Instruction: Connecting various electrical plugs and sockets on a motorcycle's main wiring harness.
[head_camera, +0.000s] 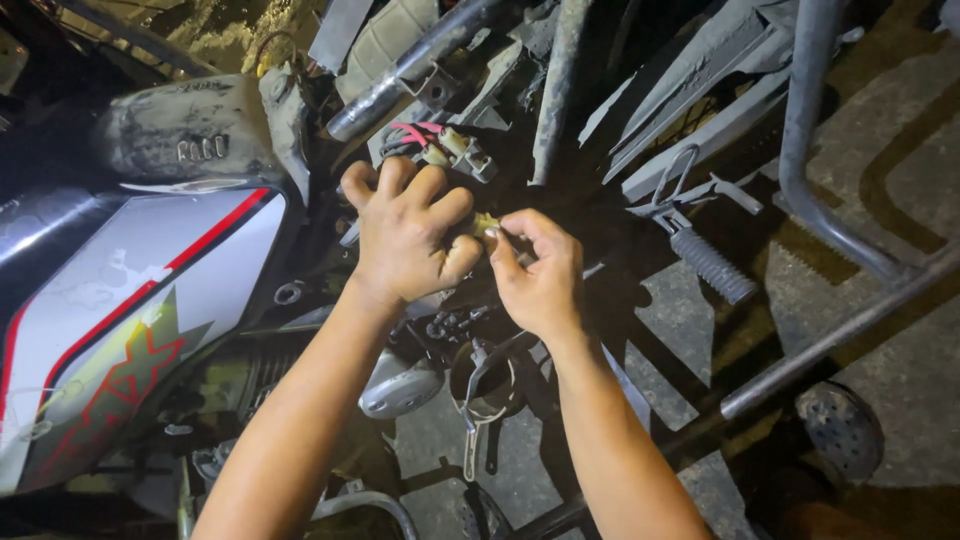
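Head view, looking down over both forearms onto a stripped motorcycle. Nearest the camera, below the hands, sit a rounded metal engine cover (398, 385) and a ring-shaped clamp (487, 385), both among dark, grimy parts. At the left lies the fuel tank (130, 300), grey-white with red striping.

The left hand (408, 232) is curled closed, fingers folded over, pinching one side of a small yellowish connector (486, 223). The right hand (540, 270) is closed in a fingertip pinch on the other side of the same connector, thumb and forefinger meeting at it. The connector is held clear in the air between the two hands, over the open frame behind the tank. Whether a wire runs from it is hidden by the fingers.

Just beyond the hands hangs a cluster of pale plugs with red and pink wires (447, 148), close to a dusty frame tube (405, 75). To the right, a ribbed footpeg (712, 265) juts out; further right, bare steel tubing (805, 130) crosses over paved ground (900, 160).

Judgement: the step in hand appears to be working the small connector between both hands, joining or parting it. The next move likely calls for a firm, straight pull or push with steady grip, given the part's small size.
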